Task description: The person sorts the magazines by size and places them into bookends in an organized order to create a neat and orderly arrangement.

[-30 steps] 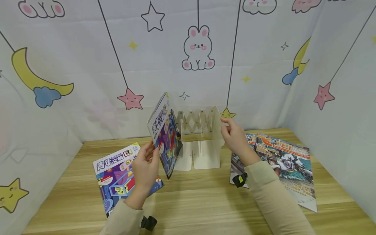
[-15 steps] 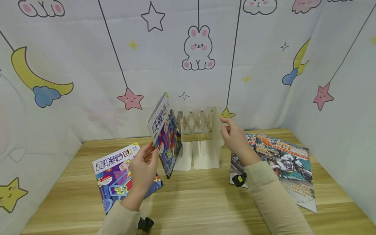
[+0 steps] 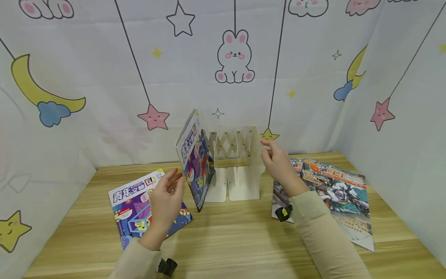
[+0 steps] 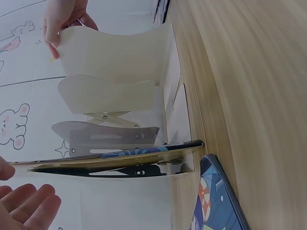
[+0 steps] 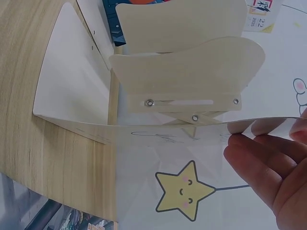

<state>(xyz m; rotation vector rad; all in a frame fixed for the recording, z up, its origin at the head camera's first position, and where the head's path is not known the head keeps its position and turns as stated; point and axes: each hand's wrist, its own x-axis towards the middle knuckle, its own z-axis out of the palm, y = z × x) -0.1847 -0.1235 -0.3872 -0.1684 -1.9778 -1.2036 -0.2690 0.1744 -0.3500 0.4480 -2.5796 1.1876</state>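
A cream-coloured expanding bookend (image 3: 244, 186) with upright panels and crisscross slats stands at the back of the table. One magazine (image 3: 196, 166) with a purple, colourful cover stands in its left section, leaning slightly. My left hand (image 3: 166, 199) is just left of that magazine, its fingers loosely bent; in the left wrist view the fingers (image 4: 43, 206) show a gap to the bookend's outer panel. With my right hand (image 3: 280, 166) I pinch the top front of the bookend's right end panel (image 5: 158, 134), fingers on its outer face, thumb mostly hidden.
A second purple-covered magazine (image 3: 130, 195) lies flat at the left, partly under my left forearm. Two more overlapping magazines, the upper one (image 3: 343, 193) in green and orange, lie at the right beside my right sleeve. A printed cloth (image 3: 195, 77) hangs close behind the table.
My left hand has drawn slightly left and down, away from the standing magazine, which keeps its place. The right hand stays on the end panel.
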